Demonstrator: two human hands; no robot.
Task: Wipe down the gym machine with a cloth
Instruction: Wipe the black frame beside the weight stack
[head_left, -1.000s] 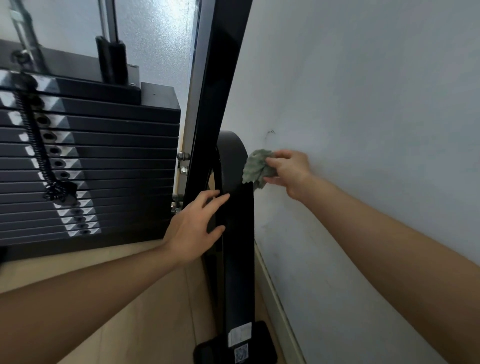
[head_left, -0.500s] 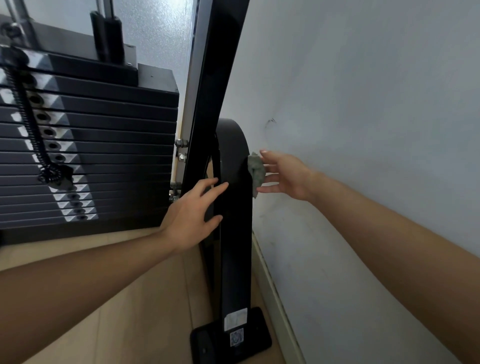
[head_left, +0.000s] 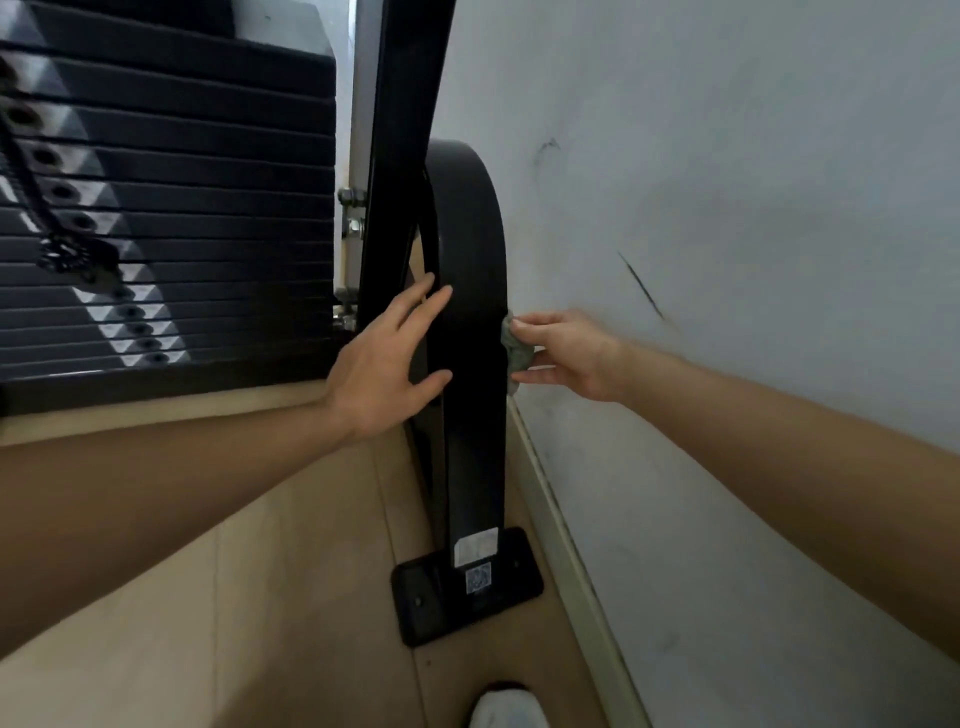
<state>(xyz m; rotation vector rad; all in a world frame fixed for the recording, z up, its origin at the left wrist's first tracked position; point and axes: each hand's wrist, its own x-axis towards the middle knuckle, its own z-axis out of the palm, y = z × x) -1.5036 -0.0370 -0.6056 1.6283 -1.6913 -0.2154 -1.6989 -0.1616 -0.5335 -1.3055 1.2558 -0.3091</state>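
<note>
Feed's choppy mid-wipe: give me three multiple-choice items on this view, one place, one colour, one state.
1. Where is the crumpled grey-green cloth? A) lying underfoot B) at the wall-side edge of the curved black metal post C) hanging overhead
2. What colour is the post's flat base plate? A) white B) red C) black
3. How is the left hand? A) open on the post B) fisted C) off the post
Answers: B, the right hand holds it there; C, it matches the post; A, its fingers lie straight.

Pale wood-plank floor (head_left: 260, 597) beneath you, black foot plate (head_left: 441, 618) with 2 bolts standing on it beside the skirting board (head_left: 571, 545), weight stack (head_left: 171, 234) at left, your white-clad foot (head_left: 506, 709) at the bottom edge.
</note>
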